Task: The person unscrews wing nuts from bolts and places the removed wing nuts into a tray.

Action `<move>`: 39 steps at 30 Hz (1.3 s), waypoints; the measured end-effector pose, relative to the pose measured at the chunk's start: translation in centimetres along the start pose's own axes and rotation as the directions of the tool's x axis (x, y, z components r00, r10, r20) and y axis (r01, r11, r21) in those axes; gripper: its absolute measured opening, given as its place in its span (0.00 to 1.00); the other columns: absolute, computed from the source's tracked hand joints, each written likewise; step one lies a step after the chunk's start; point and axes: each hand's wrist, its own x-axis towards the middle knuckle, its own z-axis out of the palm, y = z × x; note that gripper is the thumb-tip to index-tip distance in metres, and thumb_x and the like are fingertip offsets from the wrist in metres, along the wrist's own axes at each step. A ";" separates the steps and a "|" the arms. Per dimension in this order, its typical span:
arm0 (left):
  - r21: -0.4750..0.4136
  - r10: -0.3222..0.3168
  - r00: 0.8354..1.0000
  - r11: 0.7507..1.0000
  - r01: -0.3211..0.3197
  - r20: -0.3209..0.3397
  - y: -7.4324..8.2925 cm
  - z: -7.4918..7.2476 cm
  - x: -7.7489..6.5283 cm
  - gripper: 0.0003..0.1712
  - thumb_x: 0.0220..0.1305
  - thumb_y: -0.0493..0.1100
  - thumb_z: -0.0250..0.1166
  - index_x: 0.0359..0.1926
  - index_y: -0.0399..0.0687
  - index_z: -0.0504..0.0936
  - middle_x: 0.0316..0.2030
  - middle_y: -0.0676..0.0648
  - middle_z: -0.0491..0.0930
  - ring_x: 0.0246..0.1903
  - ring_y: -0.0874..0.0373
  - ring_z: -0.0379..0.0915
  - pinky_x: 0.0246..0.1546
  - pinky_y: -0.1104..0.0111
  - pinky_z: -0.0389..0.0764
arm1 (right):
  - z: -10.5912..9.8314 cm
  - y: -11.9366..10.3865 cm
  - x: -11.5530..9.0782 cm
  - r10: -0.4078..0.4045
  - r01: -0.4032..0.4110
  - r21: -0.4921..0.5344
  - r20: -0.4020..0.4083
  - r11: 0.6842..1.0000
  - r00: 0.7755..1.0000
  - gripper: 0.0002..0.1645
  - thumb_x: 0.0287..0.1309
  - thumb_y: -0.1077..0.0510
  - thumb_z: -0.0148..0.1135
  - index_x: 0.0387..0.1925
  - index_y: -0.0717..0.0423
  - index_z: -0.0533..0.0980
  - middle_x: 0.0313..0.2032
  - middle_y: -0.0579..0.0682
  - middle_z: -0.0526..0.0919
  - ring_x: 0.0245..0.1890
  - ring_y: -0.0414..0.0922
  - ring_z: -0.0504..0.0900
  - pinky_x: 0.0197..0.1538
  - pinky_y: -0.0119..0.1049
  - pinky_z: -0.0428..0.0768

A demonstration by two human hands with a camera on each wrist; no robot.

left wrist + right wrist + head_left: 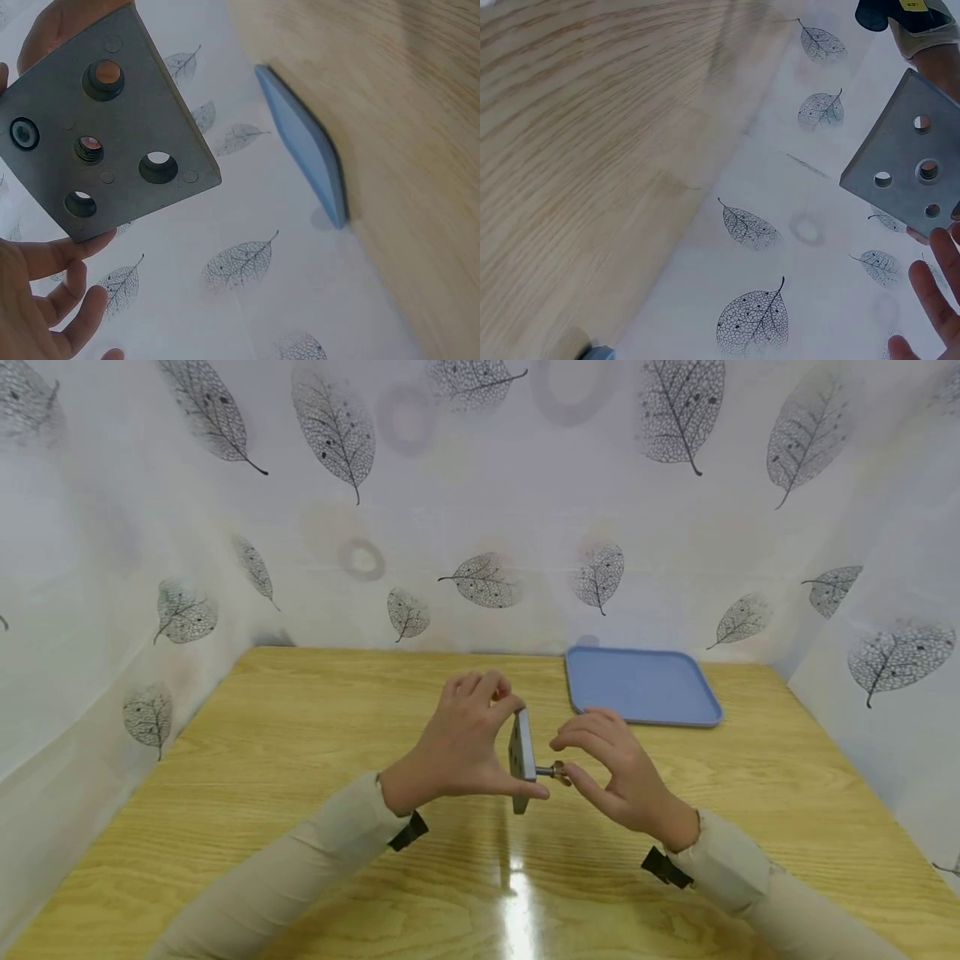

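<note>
My left hand (468, 743) holds a grey metal plate (522, 747) on edge above the table, its thumb at the lower edge and a fingertip at the upper one. Several round holes go through the plate, plain in the left wrist view, where a dark bolt end (25, 134) fills one hole. From the plate's right face a short bolt (543, 771) sticks out, bearing a brass-coloured nut (559, 772) that looks winged. Close beside this nut is my right hand (618, 772), fingers loosely spread, the thumb tip at or against it; contact is hard to tell.
A blue tray (641, 685) lies at the back right of the wooden table (337, 727). White sheeting with a leaf print (483, 581) hangs behind the table and along both sides. Dark wrist straps (666, 867) show at both sleeves.
</note>
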 end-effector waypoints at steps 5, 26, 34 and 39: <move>0.001 0.002 1.000 1.000 -0.002 -0.001 0.0 0.1 0.0 0.51 0.22 0.82 0.67 0.43 0.51 0.78 0.40 0.50 0.67 0.41 0.55 0.63 0.49 0.58 0.65 | -0.1 0.1 -0.4 0.068 -0.069 0.004 0.065 0.998 0.996 0.19 0.69 0.47 0.45 0.38 0.54 0.78 0.37 0.47 0.81 0.43 0.46 0.76 0.63 0.45 0.62; 0.019 -0.007 1.000 1.000 0.007 0.021 0.1 0.2 0.0 0.49 0.23 0.83 0.66 0.41 0.54 0.78 0.41 0.52 0.67 0.42 0.56 0.59 0.48 0.58 0.63 | -0.6 -0.2 -0.6 0.156 -0.166 0.026 0.215 0.986 0.964 0.04 0.61 0.54 0.58 0.36 0.47 0.77 0.38 0.43 0.80 0.44 0.42 0.75 0.58 0.47 0.64; 0.027 0.014 1.000 1.000 -0.014 0.007 0.0 0.2 0.0 0.49 0.23 0.83 0.65 0.41 0.54 0.78 0.40 0.54 0.70 0.43 0.55 0.61 0.51 0.56 0.62 | -0.4 0.0 -0.6 0.113 -0.120 0.030 0.185 0.992 0.976 0.09 0.65 0.49 0.54 0.35 0.47 0.77 0.37 0.43 0.80 0.44 0.43 0.75 0.57 0.49 0.64; 0.055 0.021 1.000 0.998 -0.021 0.011 0.0 0.1 0.0 0.49 0.23 0.84 0.64 0.41 0.55 0.78 0.39 0.55 0.71 0.40 0.57 0.61 0.48 0.57 0.63 | -0.3 0.0 -0.6 0.101 -0.107 0.022 0.179 0.994 0.979 0.11 0.66 0.48 0.52 0.35 0.47 0.77 0.36 0.43 0.80 0.43 0.43 0.75 0.56 0.49 0.64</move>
